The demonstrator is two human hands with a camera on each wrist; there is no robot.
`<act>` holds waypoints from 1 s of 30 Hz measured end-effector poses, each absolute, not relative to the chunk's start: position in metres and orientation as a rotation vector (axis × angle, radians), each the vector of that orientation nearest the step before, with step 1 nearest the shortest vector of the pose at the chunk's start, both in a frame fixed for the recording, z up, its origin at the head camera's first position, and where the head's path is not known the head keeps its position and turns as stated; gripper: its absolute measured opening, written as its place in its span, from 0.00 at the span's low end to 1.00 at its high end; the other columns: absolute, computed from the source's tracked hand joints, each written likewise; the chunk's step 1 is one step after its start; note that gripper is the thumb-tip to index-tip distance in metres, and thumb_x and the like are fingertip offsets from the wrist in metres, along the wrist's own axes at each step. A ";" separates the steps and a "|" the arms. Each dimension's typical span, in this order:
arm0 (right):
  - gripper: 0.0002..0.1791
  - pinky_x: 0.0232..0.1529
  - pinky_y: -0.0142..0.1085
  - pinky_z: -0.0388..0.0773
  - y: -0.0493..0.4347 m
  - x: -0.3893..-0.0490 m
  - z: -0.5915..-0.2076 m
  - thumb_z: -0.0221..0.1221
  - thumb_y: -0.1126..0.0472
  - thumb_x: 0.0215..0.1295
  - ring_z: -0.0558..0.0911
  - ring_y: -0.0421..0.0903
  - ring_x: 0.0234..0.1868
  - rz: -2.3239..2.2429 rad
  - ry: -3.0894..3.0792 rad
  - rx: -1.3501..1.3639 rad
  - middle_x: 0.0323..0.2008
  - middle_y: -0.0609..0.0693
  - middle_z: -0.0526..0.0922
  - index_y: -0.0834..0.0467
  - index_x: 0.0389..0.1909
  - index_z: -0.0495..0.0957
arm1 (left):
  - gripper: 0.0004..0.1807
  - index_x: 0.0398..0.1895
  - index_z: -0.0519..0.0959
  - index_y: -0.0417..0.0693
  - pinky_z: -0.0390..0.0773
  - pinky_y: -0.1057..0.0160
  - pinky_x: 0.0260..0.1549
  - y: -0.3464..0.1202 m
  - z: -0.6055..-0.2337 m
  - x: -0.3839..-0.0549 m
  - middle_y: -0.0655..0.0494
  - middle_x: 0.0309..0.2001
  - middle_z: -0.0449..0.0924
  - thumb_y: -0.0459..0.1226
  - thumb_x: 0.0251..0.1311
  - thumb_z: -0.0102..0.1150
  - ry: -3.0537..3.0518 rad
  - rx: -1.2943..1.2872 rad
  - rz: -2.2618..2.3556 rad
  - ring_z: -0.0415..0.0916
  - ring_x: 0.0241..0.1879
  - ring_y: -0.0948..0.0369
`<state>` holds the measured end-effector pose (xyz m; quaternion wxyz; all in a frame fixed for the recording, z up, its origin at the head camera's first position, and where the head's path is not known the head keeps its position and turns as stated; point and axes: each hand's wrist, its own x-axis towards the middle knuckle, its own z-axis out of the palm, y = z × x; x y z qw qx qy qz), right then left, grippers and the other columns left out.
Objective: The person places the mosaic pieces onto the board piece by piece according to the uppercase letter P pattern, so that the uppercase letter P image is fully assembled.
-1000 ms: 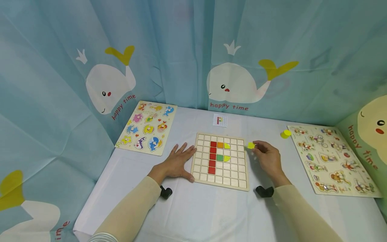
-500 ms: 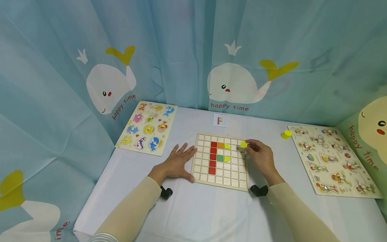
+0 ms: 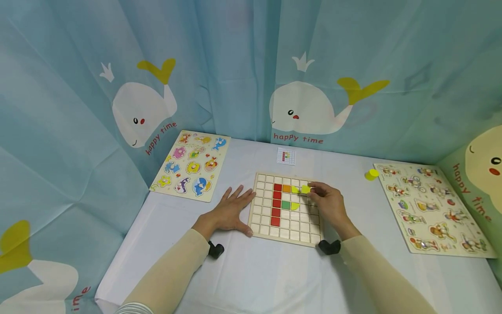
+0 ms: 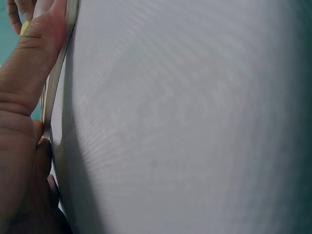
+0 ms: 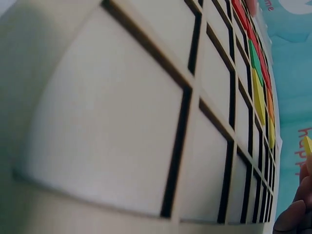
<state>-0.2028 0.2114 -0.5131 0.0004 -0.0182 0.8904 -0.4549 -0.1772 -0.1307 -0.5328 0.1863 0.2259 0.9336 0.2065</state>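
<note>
In the head view, my right hand (image 3: 329, 207) pinches a small yellow tile (image 3: 306, 189) over the upper right part of a wooden grid board (image 3: 288, 242). That tile (image 5: 307, 144) also shows at the right edge of the right wrist view, above the fingertips. Set in the board are a column of several red tiles (image 3: 276, 203), an orange tile (image 3: 286, 189), a green tile (image 3: 286, 205) and two yellow round-edged tiles (image 3: 294, 206). My left hand (image 3: 227, 211) lies with fingers spread at the board's left edge; its thumb (image 4: 31, 63) touches the board's side in the left wrist view.
A small pattern card (image 3: 286, 156) lies behind the board. Yellow round pieces (image 3: 371, 174), apparently stacked, stand to the right. Picture puzzle boards lie on both sides, one with sea animals (image 3: 182, 174) and one with figures (image 3: 429, 196). A whale-print curtain (image 3: 243, 87) hangs behind.
My right hand has moved left with the yellow tile, from beside the board's right edge to over the grid, close to the upper yellow round-edged tile. The left hand has stayed still.
</note>
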 end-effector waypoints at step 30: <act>0.15 0.41 0.37 0.79 0.193 -0.206 -0.516 0.64 0.65 0.72 0.82 0.51 0.43 -1.121 2.776 -0.226 0.43 0.56 0.88 0.63 0.56 0.85 | 0.74 0.88 0.47 0.58 0.25 0.48 0.84 -0.130 -0.533 -0.177 0.61 0.87 0.41 0.68 0.41 0.79 2.640 0.651 0.568 0.27 0.87 0.56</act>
